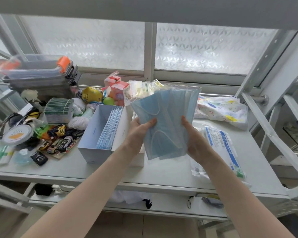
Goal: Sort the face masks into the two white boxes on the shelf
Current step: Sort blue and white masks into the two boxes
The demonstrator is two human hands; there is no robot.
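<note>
Hands first: the left hand [139, 129] and right hand [195, 141] grip a fanned stack of pale blue pleated face masks [167, 121] from both sides, thumbs on the front, held above the grey shelf [162, 174]. Just left stands an open white cardboard box [93, 134] holding upright blue masks [110, 127]. A second white box [138, 160] sits behind the left wrist, its contents hidden.

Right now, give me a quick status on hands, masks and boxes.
Left hand and right hand both gripping blue mask stack. Left white box already holds masks. Second box mostly hidden behind stack.
</note>
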